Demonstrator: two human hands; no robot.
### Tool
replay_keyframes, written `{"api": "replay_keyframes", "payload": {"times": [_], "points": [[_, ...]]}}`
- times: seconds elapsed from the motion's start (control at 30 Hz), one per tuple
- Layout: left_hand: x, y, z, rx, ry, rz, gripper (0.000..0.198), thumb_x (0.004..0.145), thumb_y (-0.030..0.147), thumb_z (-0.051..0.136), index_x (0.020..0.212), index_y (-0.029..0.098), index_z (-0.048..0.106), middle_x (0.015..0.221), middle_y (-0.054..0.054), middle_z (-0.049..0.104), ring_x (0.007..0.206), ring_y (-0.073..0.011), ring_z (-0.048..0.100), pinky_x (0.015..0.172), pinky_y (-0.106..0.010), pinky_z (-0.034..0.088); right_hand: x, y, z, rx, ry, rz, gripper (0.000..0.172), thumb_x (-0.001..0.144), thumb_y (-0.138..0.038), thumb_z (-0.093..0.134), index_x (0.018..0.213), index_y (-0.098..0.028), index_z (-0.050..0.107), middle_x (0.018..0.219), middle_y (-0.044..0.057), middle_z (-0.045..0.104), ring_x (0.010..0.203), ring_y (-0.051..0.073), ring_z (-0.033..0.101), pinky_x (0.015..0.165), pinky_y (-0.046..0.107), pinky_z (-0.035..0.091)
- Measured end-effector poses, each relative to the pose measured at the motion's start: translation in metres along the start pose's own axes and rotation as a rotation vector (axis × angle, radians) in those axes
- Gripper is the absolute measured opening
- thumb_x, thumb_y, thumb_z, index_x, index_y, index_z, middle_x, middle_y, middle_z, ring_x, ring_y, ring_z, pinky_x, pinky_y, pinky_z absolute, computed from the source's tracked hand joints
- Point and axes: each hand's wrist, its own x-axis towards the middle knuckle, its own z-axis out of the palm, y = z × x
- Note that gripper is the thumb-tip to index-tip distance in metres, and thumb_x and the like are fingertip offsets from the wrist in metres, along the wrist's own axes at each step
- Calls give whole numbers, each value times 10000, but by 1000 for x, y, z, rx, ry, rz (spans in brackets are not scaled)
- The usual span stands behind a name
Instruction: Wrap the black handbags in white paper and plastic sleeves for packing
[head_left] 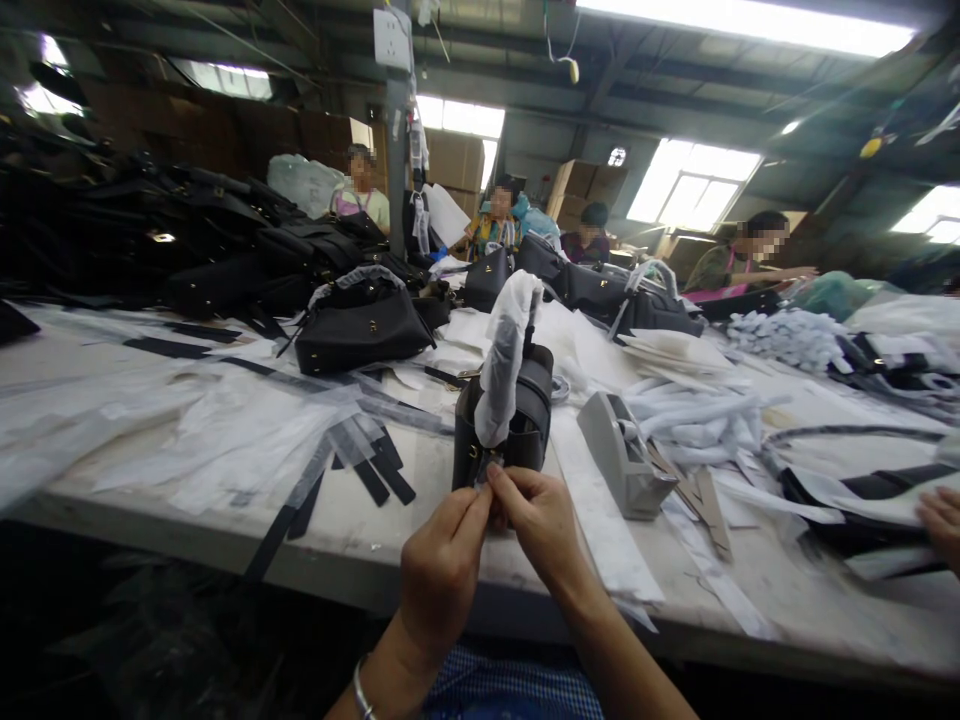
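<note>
A black handbag (536,385) stands end-on in front of me near the table's edge. Its raised handle (501,365) is wrapped in white, translucent padding. At the handle's base, my left hand (444,555) and my right hand (541,515) meet, thumbs and fingertips pinched together. Between them shows a small bit of clear plastic film (487,468), close to the bag's gold-coloured fitting. The fingertips partly cover that film, so its full shape is hidden.
A grey tape dispenser (626,455) stands right of the bag. Black strips (375,465) and plastic sheets (217,430) lie left; another black handbag (364,335) sits behind. White padding rolls (697,420) are piled right. A co-worker's hand (941,520) reaches in at far right.
</note>
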Motion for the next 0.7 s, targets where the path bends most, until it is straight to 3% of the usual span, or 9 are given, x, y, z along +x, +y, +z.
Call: {"api": "replay_keyframes", "payload": {"times": [0.1,0.2,0.27,0.37,0.47,0.53,0.7], "points": [[-11,4,-3,-68,-28,23,415,921,127,579,1293,290,663,1013,-69,761,931,-193,721,870,-208,526,1,3,-2,24,18,-3,516,904,-511,583,517,-173,525,470,-13,502,459,104,462,458,224,331],[-22,8,-16,-175,-59,5,387,876,140,653,1220,306,712,1003,-48,769,907,-195,727,865,-218,536,2,5,-5,56,-1,19,519,906,-517,577,524,-172,516,484,-15,499,464,101,466,471,220,351],[-23,9,-28,-206,12,-120,275,858,204,691,1111,289,759,976,-46,768,865,-199,721,823,-236,546,3,5,-6,112,-38,60,517,905,-540,570,547,-170,531,489,-10,513,454,109,496,472,223,375],[-14,9,-36,-304,99,-490,236,890,393,652,1030,229,749,934,-65,755,777,-197,702,737,-275,556,5,5,-7,134,-57,64,534,900,-557,572,536,-171,512,470,-18,486,438,105,487,457,219,363],[1,8,-30,-619,-96,-779,412,886,536,611,1023,161,716,951,-100,752,813,-219,711,769,-324,569,7,8,-6,113,-40,41,544,903,-551,574,523,-170,492,463,-31,449,431,85,433,440,209,321],[7,9,-22,-740,-182,-831,433,853,544,653,1014,145,705,994,-113,748,911,-240,709,841,-343,557,9,10,-6,116,-35,36,539,903,-552,573,532,-170,491,471,-34,442,434,81,414,429,207,301],[12,15,-9,-808,-124,-833,366,807,488,734,966,161,694,931,-69,739,880,-188,686,839,-278,522,9,11,-5,158,-58,10,542,905,-539,577,517,-173,477,473,-33,442,439,81,407,423,209,292]]}}
